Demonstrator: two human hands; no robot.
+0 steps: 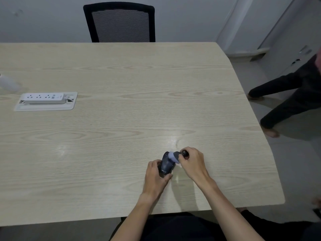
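A dark blue computer mouse [166,164] with pale lettering lies on the light wooden table [121,119], near its front edge. My left hand [155,176] grips the mouse from the left and rear. My right hand [192,162] holds a small brush by its dark handle [184,153]. The brush's pale grey-blue head [173,157] touches the front top of the mouse.
A white power strip [42,98] sits in a recessed cable tray at the left. A blurred pale object [8,83] lies at the far left edge. A black mesh chair [119,23] stands behind the table. Another person's dark-clothed legs [286,101] are at the right.
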